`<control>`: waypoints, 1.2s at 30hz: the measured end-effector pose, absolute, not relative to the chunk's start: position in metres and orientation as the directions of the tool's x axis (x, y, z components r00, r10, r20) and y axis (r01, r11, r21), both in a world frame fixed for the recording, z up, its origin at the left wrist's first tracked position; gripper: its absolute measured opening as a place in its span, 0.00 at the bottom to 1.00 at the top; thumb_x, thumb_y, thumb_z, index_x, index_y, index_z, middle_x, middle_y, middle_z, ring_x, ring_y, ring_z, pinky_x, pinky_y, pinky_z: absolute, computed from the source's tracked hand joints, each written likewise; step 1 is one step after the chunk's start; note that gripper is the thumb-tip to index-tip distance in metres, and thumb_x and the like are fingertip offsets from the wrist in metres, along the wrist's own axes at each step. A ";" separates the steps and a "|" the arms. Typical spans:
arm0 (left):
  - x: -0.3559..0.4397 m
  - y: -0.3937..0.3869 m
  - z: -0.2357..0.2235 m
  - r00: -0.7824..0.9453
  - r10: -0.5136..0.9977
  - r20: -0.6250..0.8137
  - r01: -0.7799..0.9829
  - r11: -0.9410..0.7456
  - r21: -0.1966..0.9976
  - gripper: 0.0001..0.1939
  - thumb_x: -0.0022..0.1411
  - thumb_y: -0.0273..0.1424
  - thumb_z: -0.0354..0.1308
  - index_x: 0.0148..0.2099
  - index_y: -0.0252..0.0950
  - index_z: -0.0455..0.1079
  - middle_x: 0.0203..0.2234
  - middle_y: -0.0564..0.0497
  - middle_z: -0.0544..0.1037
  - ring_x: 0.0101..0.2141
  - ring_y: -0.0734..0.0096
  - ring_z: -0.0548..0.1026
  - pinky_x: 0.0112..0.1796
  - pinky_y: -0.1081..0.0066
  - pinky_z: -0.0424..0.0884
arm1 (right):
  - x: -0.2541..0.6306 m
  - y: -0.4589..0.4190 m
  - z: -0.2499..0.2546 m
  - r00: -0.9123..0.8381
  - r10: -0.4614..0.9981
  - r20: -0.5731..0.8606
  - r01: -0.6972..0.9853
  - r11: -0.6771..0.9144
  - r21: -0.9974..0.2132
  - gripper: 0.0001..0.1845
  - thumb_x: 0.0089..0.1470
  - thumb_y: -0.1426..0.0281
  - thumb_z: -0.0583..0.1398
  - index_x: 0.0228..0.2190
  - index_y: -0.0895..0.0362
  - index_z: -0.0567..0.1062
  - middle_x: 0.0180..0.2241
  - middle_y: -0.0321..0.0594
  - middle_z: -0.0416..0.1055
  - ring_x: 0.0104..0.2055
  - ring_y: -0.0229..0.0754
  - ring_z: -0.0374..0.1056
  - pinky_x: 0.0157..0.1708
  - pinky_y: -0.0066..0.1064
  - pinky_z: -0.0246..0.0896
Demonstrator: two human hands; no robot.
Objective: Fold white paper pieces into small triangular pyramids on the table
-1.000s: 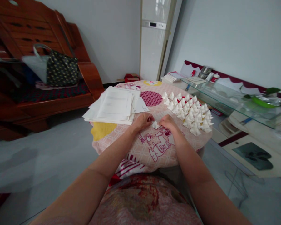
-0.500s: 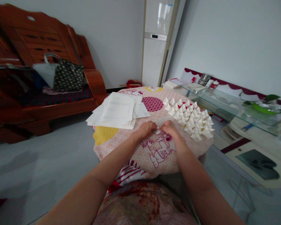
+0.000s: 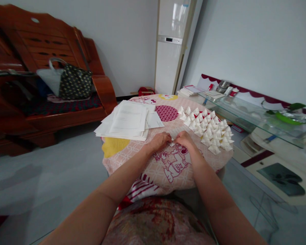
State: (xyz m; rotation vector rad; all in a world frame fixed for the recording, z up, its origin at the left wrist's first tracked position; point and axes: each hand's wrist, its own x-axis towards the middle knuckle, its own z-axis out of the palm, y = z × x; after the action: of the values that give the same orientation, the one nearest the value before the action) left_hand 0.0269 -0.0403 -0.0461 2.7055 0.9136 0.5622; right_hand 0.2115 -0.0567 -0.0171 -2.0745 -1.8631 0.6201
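Left hand [image 3: 161, 140]: its grip is closed on the left edge of a small white folded paper piece [image 3: 171, 143], pinched between the fingertips. Right hand [image 3: 185, 139]: its grip is closed narrowly on the right edge of the same piece. The piece is held between both hands, just above or touching the cloth; contact cannot be told.

Handling, judged: the paper piece is very light, thin and easily creased; stiffness comes only from its folds. It is best taken at folded edges or corners with fingertip pinches, as too much pressure would flatten it.

Surface: a round table covered with a pink patterned cartoon-print cloth [image 3: 132, 153], soft and likely to yield somewhat under pressing. At 10 o'clock from the hands, a loose stack of white printed paper sheets [image 3: 129, 119] is laid near the table's far left edge. At 2 o'clock, a tight cluster of white folded paper triangles [image 3: 209, 131] is set upright in rows.

Room: a dark red wooden bench with a spotted black handbag [image 3: 75, 81] is seen far left; a tall white standing air-conditioner unit [image 3: 171, 47] at 12 o'clock; a glass-topped low cabinet [image 3: 247, 112] at right, on a pale grey floor.
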 end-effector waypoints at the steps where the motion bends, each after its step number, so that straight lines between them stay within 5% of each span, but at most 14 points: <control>1: 0.027 -0.041 -0.046 0.729 0.622 0.287 0.532 -0.778 0.335 0.18 0.60 0.19 0.52 0.42 0.36 0.82 0.43 0.45 0.83 0.45 0.66 0.79 0.49 0.68 0.74 | 0.211 -0.057 -0.016 0.076 0.987 -0.139 0.860 -0.136 -0.492 0.07 0.45 0.73 0.67 0.20 0.60 0.76 0.12 0.31 0.61 0.16 0.33 0.58 0.19 0.25 0.47; 14: 0.027 -0.041 -0.045 0.723 0.631 0.283 0.535 -0.769 0.349 0.18 0.58 0.18 0.52 0.41 0.37 0.82 0.44 0.46 0.83 0.45 0.65 0.79 0.49 0.68 0.73 | 0.221 -0.049 -0.026 0.122 0.966 -0.228 0.733 -0.243 -0.635 0.03 0.42 0.78 0.66 0.22 0.62 0.76 0.10 0.37 0.64 0.18 0.39 0.65 0.22 0.28 0.58; 20: 0.028 -0.048 -0.039 0.690 0.671 0.271 0.577 -0.736 0.353 0.15 0.58 0.21 0.54 0.41 0.36 0.82 0.44 0.46 0.82 0.45 0.64 0.78 0.49 0.67 0.73 | 0.226 -0.056 -0.025 0.090 0.972 -0.219 0.709 -0.217 -0.671 0.04 0.46 0.79 0.62 0.22 0.61 0.75 0.12 0.34 0.64 0.15 0.34 0.60 0.19 0.25 0.53; 29: 0.046 -0.044 -0.034 0.439 0.880 0.181 0.762 -0.472 0.444 0.09 0.60 0.28 0.60 0.41 0.32 0.79 0.36 0.44 0.80 0.37 0.63 0.77 0.41 0.68 0.72 | 0.217 -0.068 -0.026 0.115 0.993 -0.023 0.826 -0.109 -0.553 0.06 0.49 0.69 0.68 0.26 0.60 0.80 0.21 0.36 0.72 0.21 0.34 0.63 0.23 0.27 0.51; 36: 0.045 -0.038 -0.044 0.439 0.866 0.238 0.725 -0.498 0.476 0.09 0.58 0.29 0.63 0.42 0.34 0.76 0.36 0.47 0.79 0.37 0.65 0.76 0.41 0.69 0.72 | 0.213 -0.077 -0.026 0.114 0.992 0.058 0.832 -0.063 -0.551 0.05 0.49 0.67 0.68 0.28 0.57 0.81 0.26 0.37 0.77 0.28 0.38 0.69 0.28 0.26 0.55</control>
State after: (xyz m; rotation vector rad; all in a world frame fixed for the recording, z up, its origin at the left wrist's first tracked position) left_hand 0.0455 -0.0381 -0.0437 2.3914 1.3671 0.6608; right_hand 0.2129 -0.0769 -0.0264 -1.9462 -1.7659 0.4694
